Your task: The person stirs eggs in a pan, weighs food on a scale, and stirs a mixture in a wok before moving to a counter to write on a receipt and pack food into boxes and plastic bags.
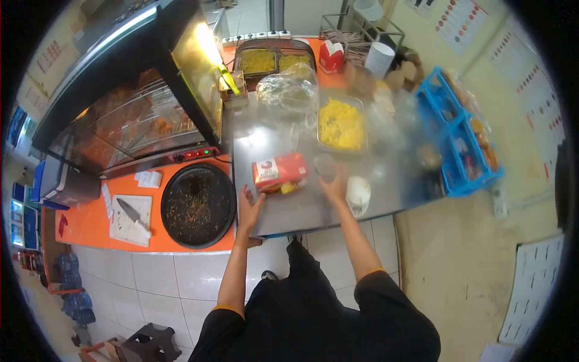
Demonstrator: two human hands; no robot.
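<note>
1. Left hand (pixel 248 206) spreads its fingers beside a red box (pixel 279 170), toward the worktop's (pixel 289 216) front-left corner.
2. Right hand (pixel 334 184) meets a clear container (pixel 325 164); its grip cannot be told.
3. Level handling should keep the exposed food (pixel 289 187) in place.

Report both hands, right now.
Left hand: open, beside the red box.
Right hand: at a clear container; whether it grips cannot be told.

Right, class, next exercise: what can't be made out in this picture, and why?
All in the head view:
Red box: most of its contents, hidden by its own walls.
Clear item by the right hand: what it is; too blurred.
Display case: exact food inside, obscured by glass and blur.
Wall poster: wording, too small.
</note>
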